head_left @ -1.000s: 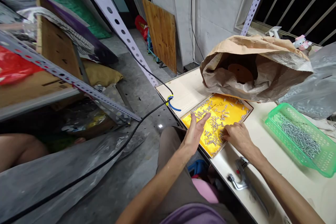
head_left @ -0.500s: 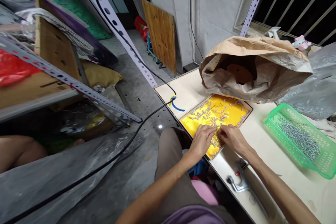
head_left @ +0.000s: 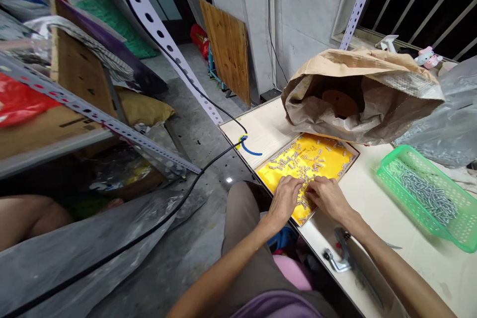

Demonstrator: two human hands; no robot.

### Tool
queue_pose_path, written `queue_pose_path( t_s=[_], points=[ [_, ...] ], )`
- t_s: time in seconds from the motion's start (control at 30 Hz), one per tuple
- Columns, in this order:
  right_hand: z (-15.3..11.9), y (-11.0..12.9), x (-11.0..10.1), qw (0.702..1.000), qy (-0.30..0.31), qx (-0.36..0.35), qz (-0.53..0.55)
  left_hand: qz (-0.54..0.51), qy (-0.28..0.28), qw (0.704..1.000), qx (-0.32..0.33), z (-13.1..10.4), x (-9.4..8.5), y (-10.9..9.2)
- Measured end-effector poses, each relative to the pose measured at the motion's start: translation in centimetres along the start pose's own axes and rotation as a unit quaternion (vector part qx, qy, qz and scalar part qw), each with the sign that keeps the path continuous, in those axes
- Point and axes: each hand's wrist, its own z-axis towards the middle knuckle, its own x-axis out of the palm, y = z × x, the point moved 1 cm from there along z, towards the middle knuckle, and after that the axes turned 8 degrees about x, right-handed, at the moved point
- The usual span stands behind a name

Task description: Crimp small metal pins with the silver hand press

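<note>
My left hand (head_left: 285, 199) is over the near part of a shallow tray with a yellow lining (head_left: 269, 171), its fingers bent and pressed together. Close beside it, my right hand (head_left: 330, 198) is closed with thumb and fingertips pinched. The fingertips of both hands nearly meet among small silver metal pieces (head_left: 317, 165) that look like screws, scattered over the yellow surface. What either pinch holds is too small and too covered to make out.
A green perforated basket (head_left: 387, 171) of similar silver pieces stands right. Behind the tray is an open brown paper bag (head_left: 313, 72). A metal clamp-like tool (head_left: 341, 258) lies under my right forearm. A black cable (head_left: 188, 198) crosses left of the table. Another person's bare limb (head_left: 30, 221) shows far left.
My hands stay over the same part of the tray, with only slight finger shifts. My right fingertips are a little nearer my left. The whole view has shifted slightly.
</note>
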Motion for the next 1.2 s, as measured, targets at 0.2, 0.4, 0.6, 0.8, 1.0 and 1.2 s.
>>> queue_pose_path(
  t_s=[0.2, 0.4, 0.6, 0.8, 1.0, 1.2],
  points=[
    [0.1, -2.9, -1.9, 0.978, -0.047, 0.055, 0.195, 0.055, -0.001, 0.998, 0.009, 0.0, -0.2, 0.3],
    [-0.3, -3.2, -1.8, 0.990, -0.050, 0.068, 0.111, 0.177, 0.017, 0.981, 0.070, 0.0, 0.0, 0.7],
    [0.3, -0.7, -0.8, 0.995, 0.029, 0.067, -0.072, 0.224, 0.021, 0.969, 0.097, 0.0, 0.1, 0.6],
    [0.8, -0.6, 0.1, 0.993, 0.033, 0.083, -0.072, 0.270, 0.060, 0.954, 0.117, 0.0, 0.3, 0.3],
    [0.5, -0.9, 0.8, 0.996, 0.022, 0.079, -0.045, 0.322, 0.109, 0.933, 0.121, -0.4, 0.7, -0.1],
    [-0.4, -1.3, 1.8, 0.992, 0.013, 0.019, 0.123, 0.345, 0.157, 0.913, 0.154, -1.4, 0.5, -0.3]
  ],
)
